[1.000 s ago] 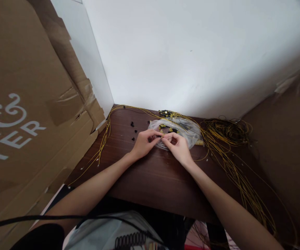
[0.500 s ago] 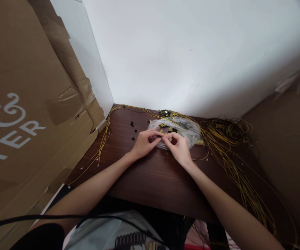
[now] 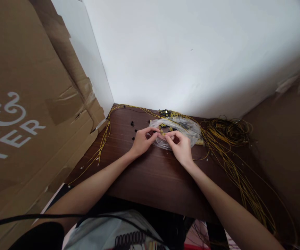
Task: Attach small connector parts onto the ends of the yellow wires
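Yellow shows in the small piece (image 3: pixel 163 133) between the two hands, above the clear bag (image 3: pixel 195 131), but its shape is hard to make out because fingertips cover its ends. The right hand (image 3: pixel 180 147) has thumb and forefinger pinched together on it, with almost no gap in the grip; the other fingers curl out of sight. The left hand (image 3: pixel 142 142) has thumb and forefinger tips brought near each other just beside the piece; whether that grip touches or grasps it, one cannot say.

The bag's near side is partly hidden behind the hands, and the yellow and black parts (image 3: pixel 171 128) inside blur through the plastic. Left of the left hand, black bits (image 3: pixel 132 123) lie on the tabletop (image 3: pixel 150 180). Yellow wires (image 3: pixel 240 180) tangle at right beyond tracing. The box (image 3: pixel 22 69) runs off the picture, cutting its lettering short.
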`<act>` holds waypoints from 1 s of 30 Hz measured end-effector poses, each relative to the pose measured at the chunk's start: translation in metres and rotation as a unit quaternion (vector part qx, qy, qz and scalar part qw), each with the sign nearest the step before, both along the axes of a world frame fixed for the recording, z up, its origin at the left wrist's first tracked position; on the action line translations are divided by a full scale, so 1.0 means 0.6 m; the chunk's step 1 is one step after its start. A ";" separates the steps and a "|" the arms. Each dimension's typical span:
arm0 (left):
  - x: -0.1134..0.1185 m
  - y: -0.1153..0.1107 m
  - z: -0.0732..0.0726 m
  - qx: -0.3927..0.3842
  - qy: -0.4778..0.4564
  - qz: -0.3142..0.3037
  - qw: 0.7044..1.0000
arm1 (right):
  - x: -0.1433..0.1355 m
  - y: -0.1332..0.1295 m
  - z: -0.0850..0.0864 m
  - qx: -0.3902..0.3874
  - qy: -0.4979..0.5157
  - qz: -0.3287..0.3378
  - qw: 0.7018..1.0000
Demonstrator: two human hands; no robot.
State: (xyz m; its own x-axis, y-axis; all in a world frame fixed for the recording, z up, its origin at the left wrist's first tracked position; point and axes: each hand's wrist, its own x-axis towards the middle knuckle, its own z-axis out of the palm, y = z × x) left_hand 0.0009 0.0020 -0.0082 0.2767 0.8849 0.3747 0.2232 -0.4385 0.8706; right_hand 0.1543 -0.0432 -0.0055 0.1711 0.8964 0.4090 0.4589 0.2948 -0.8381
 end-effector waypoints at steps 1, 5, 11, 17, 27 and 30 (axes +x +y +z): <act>0.000 0.000 0.000 0.000 -0.008 -0.002 1.000 | 0.000 0.000 -0.001 0.000 0.001 0.004 1.000; 0.000 -0.001 -0.002 -0.010 -0.011 -0.023 1.000 | -0.002 0.000 -0.002 0.005 -0.001 0.017 1.000; 0.000 -0.003 0.003 -0.047 -0.043 -0.075 0.995 | -0.002 -0.002 0.003 0.009 -0.004 0.022 1.000; -0.001 -0.003 0.011 -0.089 -0.059 -0.090 0.990 | 0.000 0.000 -0.002 0.001 -0.002 0.024 1.000; -0.002 0.001 0.004 -0.097 -0.046 -0.115 0.988 | -0.003 -0.001 -0.002 -0.010 0.000 0.036 0.999; -0.001 0.002 0.001 -0.082 -0.031 -0.109 0.990 | -0.003 -0.002 -0.001 -0.017 0.001 0.036 0.999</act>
State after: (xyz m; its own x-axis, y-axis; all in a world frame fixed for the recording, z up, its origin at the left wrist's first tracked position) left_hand 0.0003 0.0030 -0.0079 0.4483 0.8573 0.2531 0.0827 -0.3217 0.9432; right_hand 0.1524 -0.0441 -0.0064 0.1073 0.9198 0.3774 0.4361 0.2976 -0.8493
